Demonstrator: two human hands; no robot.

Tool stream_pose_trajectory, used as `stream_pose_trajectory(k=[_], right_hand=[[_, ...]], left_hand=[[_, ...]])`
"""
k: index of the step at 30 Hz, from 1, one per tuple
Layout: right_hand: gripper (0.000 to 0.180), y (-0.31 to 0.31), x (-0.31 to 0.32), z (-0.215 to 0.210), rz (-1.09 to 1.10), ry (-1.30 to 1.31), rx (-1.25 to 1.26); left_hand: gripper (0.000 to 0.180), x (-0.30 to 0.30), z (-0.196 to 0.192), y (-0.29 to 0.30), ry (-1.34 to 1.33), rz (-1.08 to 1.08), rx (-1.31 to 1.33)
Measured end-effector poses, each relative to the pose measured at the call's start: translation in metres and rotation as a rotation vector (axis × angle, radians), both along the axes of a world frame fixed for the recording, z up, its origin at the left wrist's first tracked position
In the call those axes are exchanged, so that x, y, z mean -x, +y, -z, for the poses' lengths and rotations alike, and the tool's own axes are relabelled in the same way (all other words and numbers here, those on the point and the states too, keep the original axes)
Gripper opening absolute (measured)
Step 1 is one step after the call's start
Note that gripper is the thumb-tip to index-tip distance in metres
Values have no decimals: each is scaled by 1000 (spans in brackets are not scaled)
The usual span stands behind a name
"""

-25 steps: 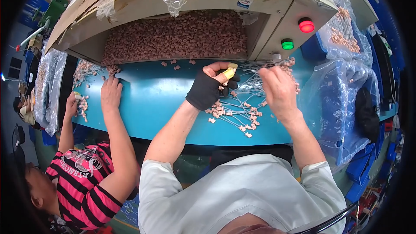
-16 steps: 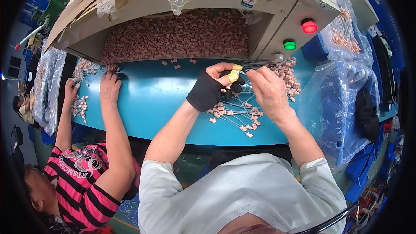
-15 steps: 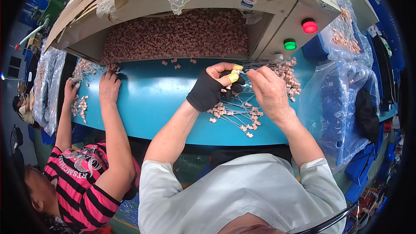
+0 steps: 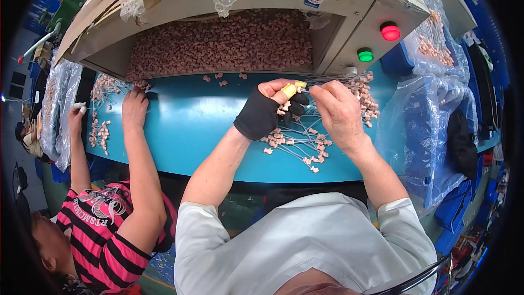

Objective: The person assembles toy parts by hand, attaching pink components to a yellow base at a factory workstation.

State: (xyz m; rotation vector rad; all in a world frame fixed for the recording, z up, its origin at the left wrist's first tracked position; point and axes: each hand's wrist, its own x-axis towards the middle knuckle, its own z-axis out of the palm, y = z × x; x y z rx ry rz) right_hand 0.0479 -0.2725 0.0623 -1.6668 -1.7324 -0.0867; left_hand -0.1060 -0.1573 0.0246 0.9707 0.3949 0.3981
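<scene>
My left hand [image 4: 261, 110] wears a black glove with yellow covers on the thumb and forefinger tips. Its thumb and forefinger pinch a small pink piece [image 4: 298, 89], while more pink pieces show below the thumb. Close beside it, my bare right hand [image 4: 339, 113] has its fingertips pressed together; whatever they hold is too small to make out. Thin grey stems with pink pieces on their ends [image 4: 305, 147] lie spread on the blue tabletop [image 4: 207, 131] beneath both hands. A denser heap of stemmed pink pieces [image 4: 367, 95] lies beyond my right hand.
Loose pink pieces fill the recess [image 4: 218, 43] of a beige machine [image 4: 349, 35] with red [image 4: 389, 31] and green [image 4: 365, 54] lights. A co-worker [image 4: 109, 224] works at the left beside other stemmed pieces [image 4: 100, 134]. Plastic-covered blue bins [image 4: 426, 136] stand right.
My left thumb and forefinger have shifted slightly, and my right hand has moved a little left. The co-worker's left hand has moved left, away from the stemmed pieces.
</scene>
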Motion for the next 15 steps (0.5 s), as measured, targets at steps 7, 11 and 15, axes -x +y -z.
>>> stream_pose_trajectory(k=[7,11,15], right_hand=[[18,2,-2,3,32,-16,-43],[14,3,2,5,62,31,-39],[11,2,5,4,98,96,16]], left_hand=[[21,-2,-2,-1,66,-8,24],[19,-5,-2,-3,97,-28,32],[18,-5,-1,-3,95,-43,54]])
